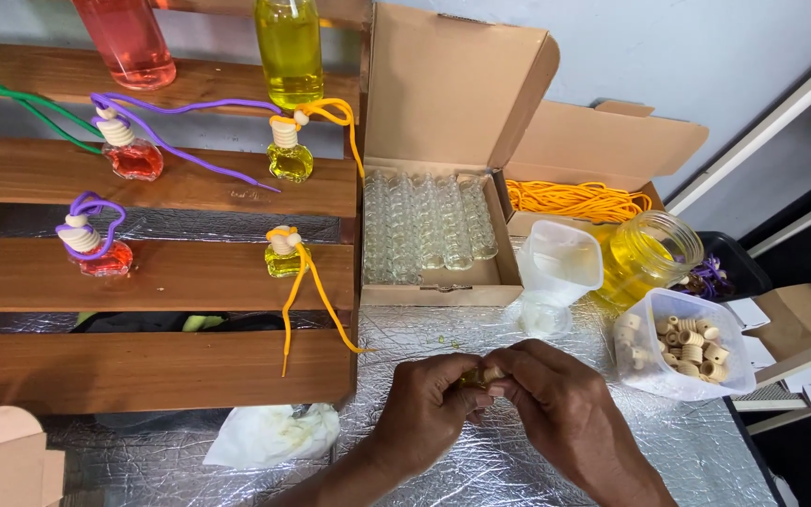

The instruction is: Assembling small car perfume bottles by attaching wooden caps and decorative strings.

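Up-left of left hand [421, 404]: four filled, corded bottles [285, 252] on wooden shelf [143, 272]. Both hands, right hand [556, 404] included, pinched together on small yellow bottle [477, 377] with cap. Ahead: box of empty bottles [429, 225]. Right: tub of wooden caps [687, 343], many left.

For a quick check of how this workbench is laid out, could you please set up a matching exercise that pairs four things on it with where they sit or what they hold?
Things:
1. open cardboard box
2. glass jar
3. clear plastic tub
4. wooden rack

Descriptions:
A. holds pale ridged wooden caps
B. carries small filled bottles with purple and yellow cords
C. holds rows of empty little glass bottles
D. partly filled with yellow liquid

Pairs: 1-C, 2-D, 3-A, 4-B
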